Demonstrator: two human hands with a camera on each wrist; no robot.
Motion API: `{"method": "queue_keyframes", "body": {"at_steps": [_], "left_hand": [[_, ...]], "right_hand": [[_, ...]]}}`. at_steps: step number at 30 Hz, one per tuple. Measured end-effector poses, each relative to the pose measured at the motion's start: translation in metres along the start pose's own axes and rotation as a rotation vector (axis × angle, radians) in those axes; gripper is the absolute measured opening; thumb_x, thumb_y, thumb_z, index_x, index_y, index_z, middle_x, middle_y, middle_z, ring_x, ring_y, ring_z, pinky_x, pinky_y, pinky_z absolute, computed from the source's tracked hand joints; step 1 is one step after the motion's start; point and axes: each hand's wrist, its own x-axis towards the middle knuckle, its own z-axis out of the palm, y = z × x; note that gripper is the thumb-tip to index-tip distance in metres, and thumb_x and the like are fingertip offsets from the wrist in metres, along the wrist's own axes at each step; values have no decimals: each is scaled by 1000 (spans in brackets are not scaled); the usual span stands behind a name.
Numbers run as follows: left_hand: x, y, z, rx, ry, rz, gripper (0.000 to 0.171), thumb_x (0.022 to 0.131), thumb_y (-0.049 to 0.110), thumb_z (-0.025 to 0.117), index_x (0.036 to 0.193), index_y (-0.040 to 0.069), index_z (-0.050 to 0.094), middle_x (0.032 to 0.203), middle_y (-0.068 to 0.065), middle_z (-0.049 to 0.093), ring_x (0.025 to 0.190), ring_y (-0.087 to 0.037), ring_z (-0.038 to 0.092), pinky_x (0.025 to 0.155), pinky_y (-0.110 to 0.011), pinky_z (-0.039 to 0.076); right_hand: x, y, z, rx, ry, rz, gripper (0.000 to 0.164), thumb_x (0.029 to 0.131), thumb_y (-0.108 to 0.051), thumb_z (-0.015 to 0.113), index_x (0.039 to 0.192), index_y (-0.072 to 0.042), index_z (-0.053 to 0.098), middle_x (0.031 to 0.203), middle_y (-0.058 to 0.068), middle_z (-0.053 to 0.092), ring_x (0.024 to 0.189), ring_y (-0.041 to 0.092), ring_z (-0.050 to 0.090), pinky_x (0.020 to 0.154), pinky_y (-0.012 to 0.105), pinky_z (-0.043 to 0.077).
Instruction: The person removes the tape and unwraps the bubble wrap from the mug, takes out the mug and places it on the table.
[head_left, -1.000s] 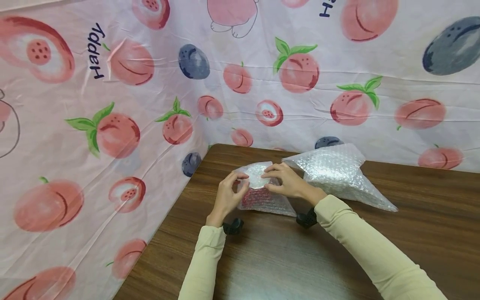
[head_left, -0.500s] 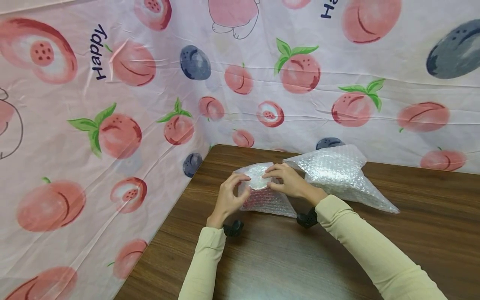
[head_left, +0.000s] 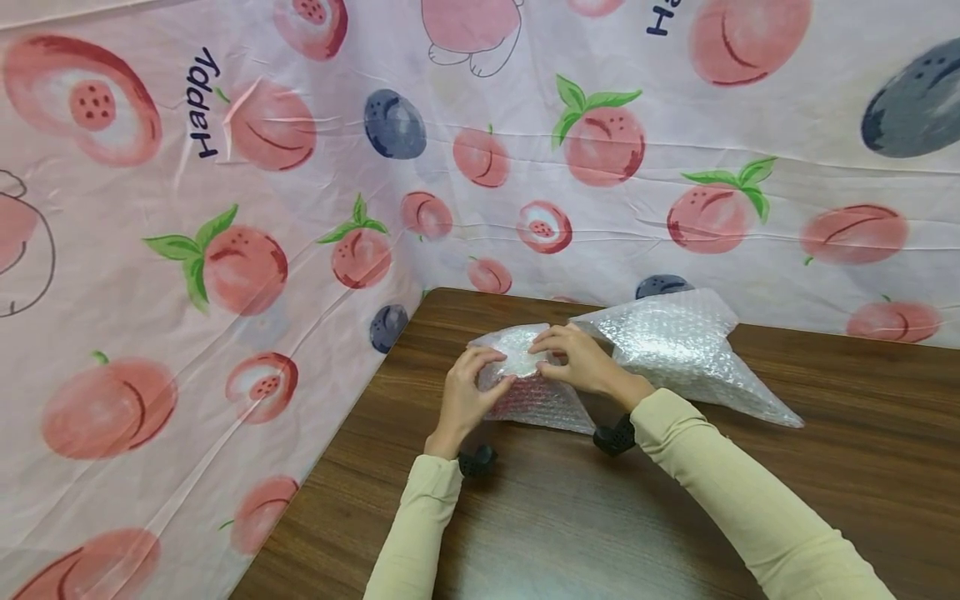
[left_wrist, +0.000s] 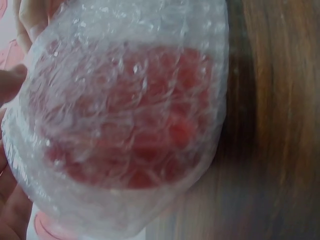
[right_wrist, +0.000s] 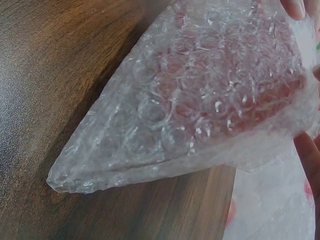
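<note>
A clear bubble-wrap bag point(head_left: 536, 404) with a red thing in it and a round whitish top stands on the wooden table; what the red thing is, the wrap blurs. My left hand point(head_left: 465, 392) holds its left side, fingers curved and thumb in front near the top. Across from it, my right hand point(head_left: 581, 358) grips the upper right with bent fingers. The left wrist view shows the red block point(left_wrist: 130, 110) through the bubbles, with a thumb point(left_wrist: 11, 84) at the edge. In the right wrist view, a corner of the bag point(right_wrist: 75, 175) sticks out over the table.
A larger, puffed bubble-wrap bag point(head_left: 667, 346) lies just right of the right hand, by the back edge. The dark wooden table point(head_left: 862, 433) meets a fruit-print cloth point(head_left: 315, 175) at the left and back. Each wrist bears a black camera point(head_left: 615, 435).
My left thumb and fingers have spread a little wider, and the left hand has shifted slightly to the right. The right hand stays nearly in place on the bag.
</note>
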Motion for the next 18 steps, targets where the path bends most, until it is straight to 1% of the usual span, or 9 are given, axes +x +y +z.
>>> {"method": "queue_keyframes", "body": {"at_steps": [2, 5, 7, 9, 12, 18], "left_hand": [[0, 1, 2, -5, 27, -8, 26, 67, 11, 77, 88, 3, 65, 93, -8, 58, 90, -20, 55, 77, -33, 45], [-3, 1, 4, -11, 63, -27, 27, 66, 11, 78, 88, 3, 63, 93, -9, 55, 89, -21, 53, 75, -33, 47], [-5, 1, 5, -16, 85, -40, 29, 66, 11, 78, 88, 2, 61, 93, -10, 52, 87, -21, 52, 74, -33, 47], [-6, 1, 6, -25, 100, -51, 31, 65, 10, 78, 88, 2, 59, 92, -10, 51, 85, -21, 51, 73, -33, 48], [-6, 2, 6, -34, 116, -57, 31, 65, 10, 78, 86, 2, 57, 88, -9, 51, 83, -20, 51, 74, -33, 47], [-9, 3, 10, -35, 146, -51, 29, 65, 10, 78, 85, 2, 57, 89, -9, 53, 84, -20, 52, 76, -29, 46]], "right_hand": [[0, -1, 0, -6, 6, -4, 22, 78, -11, 65, 98, -2, 66, 102, 12, 60, 93, 27, 54, 98, 55, 20], [1, -1, 0, -24, 12, -4, 23, 77, -11, 65, 98, -3, 66, 101, 11, 60, 86, 24, 53, 96, 51, 26], [3, -2, 0, -34, 19, 2, 23, 75, -12, 66, 97, -4, 67, 100, 10, 61, 81, 21, 51, 89, 45, 35], [4, -4, 0, -49, 27, 6, 22, 74, -12, 66, 95, -4, 67, 98, 9, 61, 76, 19, 50, 80, 39, 39], [5, -6, -1, -55, 36, 17, 21, 73, -12, 67, 93, -5, 68, 95, 8, 62, 74, 18, 48, 70, 34, 39], [6, -8, 0, -64, 58, 49, 16, 74, -12, 67, 88, -6, 68, 91, 6, 62, 78, 21, 50, 71, 35, 40]]}}
